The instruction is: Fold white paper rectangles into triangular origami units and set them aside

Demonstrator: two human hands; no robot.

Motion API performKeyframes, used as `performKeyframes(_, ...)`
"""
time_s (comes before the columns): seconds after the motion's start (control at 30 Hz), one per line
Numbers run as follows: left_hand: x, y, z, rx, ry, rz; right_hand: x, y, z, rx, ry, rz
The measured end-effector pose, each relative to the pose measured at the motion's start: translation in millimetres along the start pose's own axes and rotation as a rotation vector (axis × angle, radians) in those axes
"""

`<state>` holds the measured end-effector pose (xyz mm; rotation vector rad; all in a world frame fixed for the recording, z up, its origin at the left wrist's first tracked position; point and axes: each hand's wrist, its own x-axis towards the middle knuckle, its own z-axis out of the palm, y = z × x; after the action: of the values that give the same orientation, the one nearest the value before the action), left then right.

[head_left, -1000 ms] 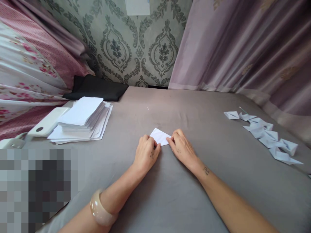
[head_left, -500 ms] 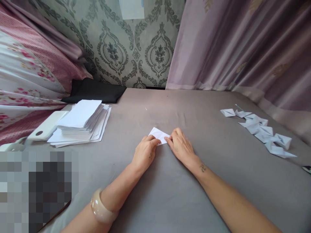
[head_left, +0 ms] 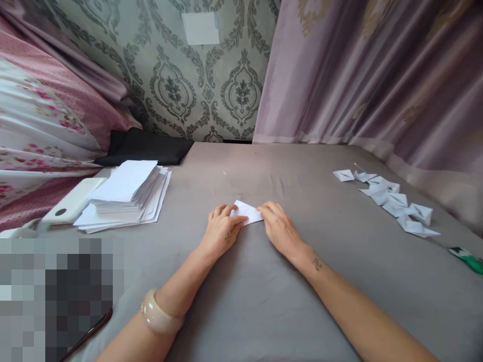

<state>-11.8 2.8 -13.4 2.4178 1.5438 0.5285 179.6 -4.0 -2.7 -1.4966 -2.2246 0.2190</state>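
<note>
A small folded piece of white paper lies on the grey cloth between my hands. My left hand has its thumb on the paper's near side and its fingertips at the left edge, gripping it. At the paper's right corner, my right hand pinches the tip between thumb and fingers. Part of the paper's left side is hidden under my left fingers. Far to the right lie several folded white paper pieces in a loose cluster.
On the left stands a stack of white paper sheets beside a white device. Behind it lies a black cloth. A green-handled object is at the right edge. Patterned wall and curtains border the back.
My view has shifted slightly up and right. My left fingers have spread out along the paper's left edge, and my right fingers have moved onto its right corner.
</note>
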Motion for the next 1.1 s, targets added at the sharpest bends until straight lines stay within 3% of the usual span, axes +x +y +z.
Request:
performKeyframes(0.1, 0, 1, 1, 0.003, 0.018, -0.002, -6, -23, 5, -0.026, -0.073, -0.074)
performKeyframes(0.3, 0, -3, 3, -0.095, 0.095, -0.053, -10, -44, 10, -0.166, -0.081, 0.031)
performKeyframes(0.5, 10, -15, 2, -0.197, 0.194, -0.351, -3, -36, 12, -0.138, -0.068, 0.014)
performKeyframes(0.67, 12, -10, -6, -0.215, 0.165, -0.443, 6, -23, 15, -0.026, -0.032, -0.012)
performKeyframes(0.8, 6, 1, -13, -0.304, 0.068, -0.518, 16, -11, 18, 0.048, -0.03, -0.048)
performKeyframes(1.1, -3, 8, -13, -0.5, 0.066, -0.38, 25, 4, 20, 0.126, -0.026, -0.209)
